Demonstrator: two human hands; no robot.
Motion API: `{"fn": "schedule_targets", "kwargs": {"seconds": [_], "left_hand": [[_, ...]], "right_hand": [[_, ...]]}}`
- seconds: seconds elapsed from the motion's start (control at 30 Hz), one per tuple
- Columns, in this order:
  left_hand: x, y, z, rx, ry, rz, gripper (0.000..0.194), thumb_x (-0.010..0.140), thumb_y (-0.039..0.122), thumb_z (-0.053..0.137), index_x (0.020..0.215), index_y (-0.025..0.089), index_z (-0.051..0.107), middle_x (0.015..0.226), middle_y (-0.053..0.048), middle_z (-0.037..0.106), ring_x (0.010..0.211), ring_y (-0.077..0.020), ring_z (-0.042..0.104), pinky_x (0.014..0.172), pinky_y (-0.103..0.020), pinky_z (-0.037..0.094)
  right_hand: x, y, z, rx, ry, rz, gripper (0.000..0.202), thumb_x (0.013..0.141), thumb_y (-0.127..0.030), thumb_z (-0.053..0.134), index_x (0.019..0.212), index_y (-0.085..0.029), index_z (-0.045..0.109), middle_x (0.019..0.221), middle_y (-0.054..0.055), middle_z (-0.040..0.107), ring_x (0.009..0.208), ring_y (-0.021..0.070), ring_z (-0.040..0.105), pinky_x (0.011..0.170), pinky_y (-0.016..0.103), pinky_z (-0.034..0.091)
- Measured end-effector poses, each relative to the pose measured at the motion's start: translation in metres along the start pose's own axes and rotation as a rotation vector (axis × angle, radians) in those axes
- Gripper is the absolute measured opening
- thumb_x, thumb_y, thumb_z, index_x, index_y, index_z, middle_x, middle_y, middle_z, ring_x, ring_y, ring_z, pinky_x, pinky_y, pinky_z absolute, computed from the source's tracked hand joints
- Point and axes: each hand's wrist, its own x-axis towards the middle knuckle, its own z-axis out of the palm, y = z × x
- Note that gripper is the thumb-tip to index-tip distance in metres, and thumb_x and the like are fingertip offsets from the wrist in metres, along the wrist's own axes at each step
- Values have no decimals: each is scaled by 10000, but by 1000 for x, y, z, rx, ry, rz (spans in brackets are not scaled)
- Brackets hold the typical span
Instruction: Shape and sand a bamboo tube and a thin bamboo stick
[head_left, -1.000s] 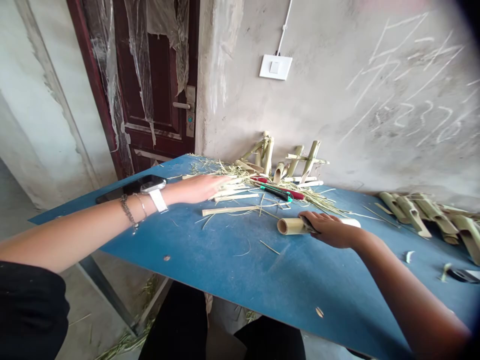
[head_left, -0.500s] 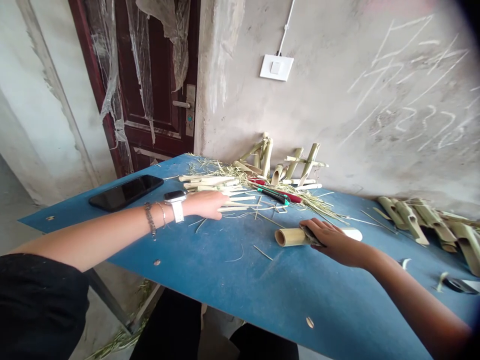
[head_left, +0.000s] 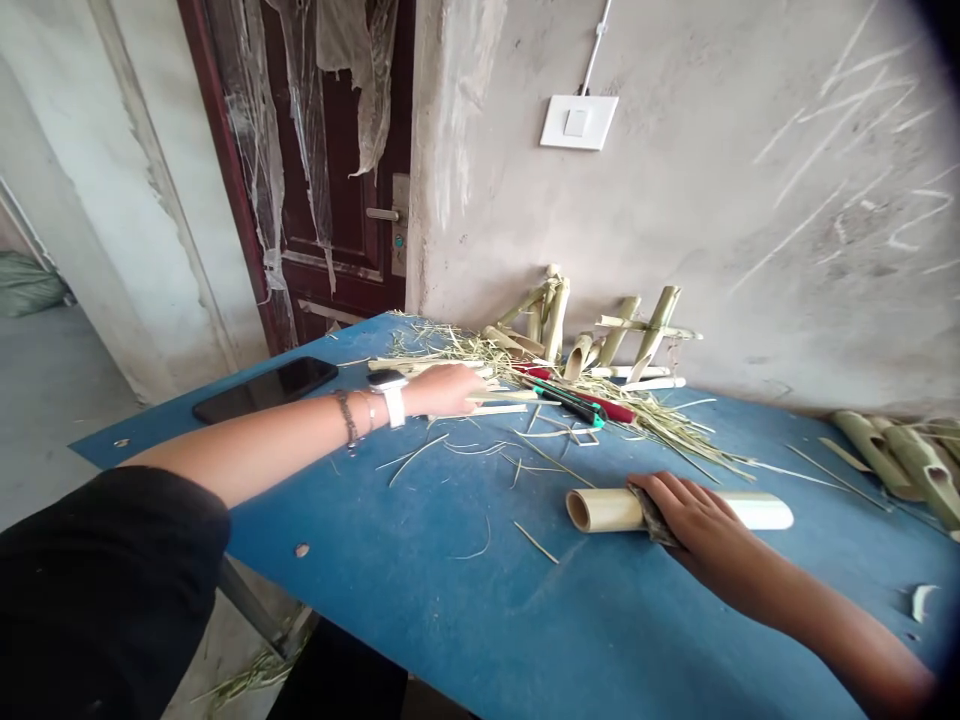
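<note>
My left hand (head_left: 448, 389), with a white-banded watch at the wrist, reaches across the table to a pile of pale bamboo strips (head_left: 504, 409). Its fingers are curled in, and strip ends stick out beyond them; the fingertips are partly hidden. On the near right, my right hand (head_left: 694, 515) is wrapped over a smooth bamboo tube (head_left: 611, 510) lying on its side. A dark, thin, sandpaper-like sheet (head_left: 654, 518) is between that palm and the tube. The tube's open end faces left.
The blue table (head_left: 480, 600) runs along a bare wall. Behind the strips lie a black-and-green tool (head_left: 574, 405), a red-handled tool (head_left: 616, 411), shavings and bamboo assemblies (head_left: 555, 320). A phone (head_left: 266, 388) lies left; more cut bamboo (head_left: 874, 455) is at right.
The camera view has shifted, so the table scene appears changed in position. My left hand sits a little farther into the strips. My right hand stays on the tube with the dark sheet.
</note>
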Motion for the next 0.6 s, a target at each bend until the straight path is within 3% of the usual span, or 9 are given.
{"fn": "schedule_targets", "kwargs": {"seconds": [0.17, 0.3, 0.43, 0.53, 0.6], "left_hand": [[30, 18, 12, 132, -90, -53, 57, 710, 164, 574, 730, 118, 601, 709, -82, 594, 647, -192, 561, 527, -270, 369], [41, 23, 9, 124, -143, -96, 141, 677, 174, 610, 805, 116, 620, 763, -104, 614, 712, -224, 574, 560, -290, 400], [39, 19, -14, 81, -146, -133, 188, 691, 277, 577, 761, 111, 628, 694, -81, 598, 597, -170, 532, 494, -261, 359], [26, 1, -38, -35, -56, -135, 240, 750, 313, 489, 740, 109, 615, 653, -55, 583, 504, -105, 461, 469, -244, 307], [12, -16, -50, -153, -60, -91, 237, 785, 275, 426, 749, 133, 612, 670, -34, 600, 503, -89, 453, 492, -241, 308]], "right_hand": [[-2, -1, 2, -44, 42, -17, 460, 752, -116, 408, 1199, -224, 409, 1093, 76, 570, 973, 214, 555, 829, 360, 467], [-3, 0, 4, -47, 59, -31, 507, 724, -100, 405, 1212, -234, 400, 1089, 78, 576, 958, 223, 566, 820, 378, 470], [-5, 0, 5, -40, 62, -22, 522, 704, -83, 401, 1200, -244, 403, 1096, 73, 574, 975, 231, 561, 826, 389, 462], [-6, 1, 5, -33, 50, -14, 551, 692, -78, 405, 1216, -247, 384, 1105, 71, 568, 977, 230, 556, 826, 387, 460], [-6, 1, 6, -26, 41, -8, 552, 694, -83, 407, 1220, -250, 380, 1107, 75, 567, 978, 237, 554, 829, 394, 454]]}}
